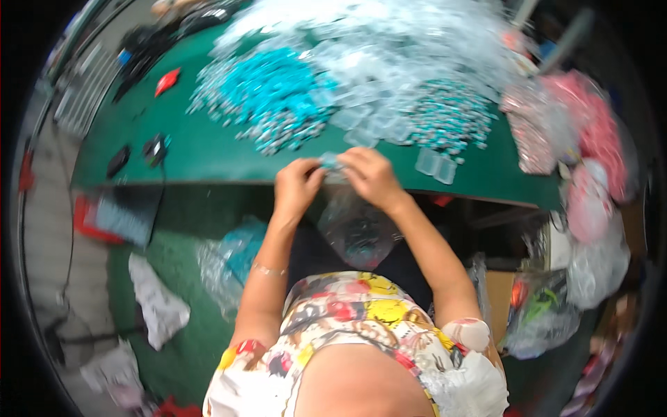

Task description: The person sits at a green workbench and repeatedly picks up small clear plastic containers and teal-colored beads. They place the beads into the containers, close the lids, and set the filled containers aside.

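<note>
At the front edge of the green table, my left hand [297,186] and my right hand [372,175] meet with fingers closed on a small clear plastic case [330,161], which looks light blue in part. Its contents are too small to make out. Just beyond lies a heap of bright turquoise pieces [278,80], with small grey and turquoise bits [281,132] spilling towards me. To the right is another heap of grey and turquoise bits [451,115]. Flat clear cases [436,165] lie near my right hand.
A large mound of clear plastic cases [389,42] covers the back of the green table [222,156]. Bags of pink items [590,125] crowd its right end. A red object [167,82] and a black device [154,149] lie left. An open plastic bag [358,226] hangs below the edge.
</note>
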Motion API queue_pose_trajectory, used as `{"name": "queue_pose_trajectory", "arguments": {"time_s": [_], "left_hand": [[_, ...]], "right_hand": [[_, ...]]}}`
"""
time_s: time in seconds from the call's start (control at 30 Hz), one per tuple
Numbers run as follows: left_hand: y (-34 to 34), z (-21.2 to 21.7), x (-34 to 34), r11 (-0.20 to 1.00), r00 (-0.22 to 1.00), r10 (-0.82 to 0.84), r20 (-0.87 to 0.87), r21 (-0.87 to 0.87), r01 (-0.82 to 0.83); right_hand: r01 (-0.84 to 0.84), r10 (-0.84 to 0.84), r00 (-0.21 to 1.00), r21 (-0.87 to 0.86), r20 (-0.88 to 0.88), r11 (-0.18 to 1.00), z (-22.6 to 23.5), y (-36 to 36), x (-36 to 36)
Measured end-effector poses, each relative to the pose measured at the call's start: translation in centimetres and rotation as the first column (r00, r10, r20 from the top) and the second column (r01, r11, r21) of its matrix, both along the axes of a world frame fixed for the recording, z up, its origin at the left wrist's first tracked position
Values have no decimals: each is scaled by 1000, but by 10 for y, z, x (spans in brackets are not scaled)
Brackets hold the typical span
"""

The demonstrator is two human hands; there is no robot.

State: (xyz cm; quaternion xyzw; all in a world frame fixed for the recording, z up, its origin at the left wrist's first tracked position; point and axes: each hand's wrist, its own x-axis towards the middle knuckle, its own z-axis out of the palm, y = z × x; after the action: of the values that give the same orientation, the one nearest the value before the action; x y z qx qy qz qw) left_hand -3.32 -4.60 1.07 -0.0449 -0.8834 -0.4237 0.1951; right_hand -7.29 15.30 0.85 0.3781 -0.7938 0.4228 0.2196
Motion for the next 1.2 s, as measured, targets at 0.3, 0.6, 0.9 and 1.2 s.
{"name": "queue_pose_trajectory", "arguments": {"time_s": [0.3, 0.6, 0.9, 1.2], "left_hand": [[6, 4, 4, 995, 997, 41, 71, 90, -47], [6, -8, 10, 984, 965, -24, -260, -177, -24], [-10, -29, 11, 781, 934, -192, -302, -624, -41], [-38, -22, 6, 914, 956, -249, -151, -365, 180]], "right_hand": [[-18, 21, 996, -34, 88, 999, 8, -2, 5], [-15, 15, 1000, -55, -1, 998, -14, -5, -4], [48, -63, 990, -118, -128, 992, -32, -13, -12], [91, -92, 979, -12, -183, 996, -39, -25, -16]]}}
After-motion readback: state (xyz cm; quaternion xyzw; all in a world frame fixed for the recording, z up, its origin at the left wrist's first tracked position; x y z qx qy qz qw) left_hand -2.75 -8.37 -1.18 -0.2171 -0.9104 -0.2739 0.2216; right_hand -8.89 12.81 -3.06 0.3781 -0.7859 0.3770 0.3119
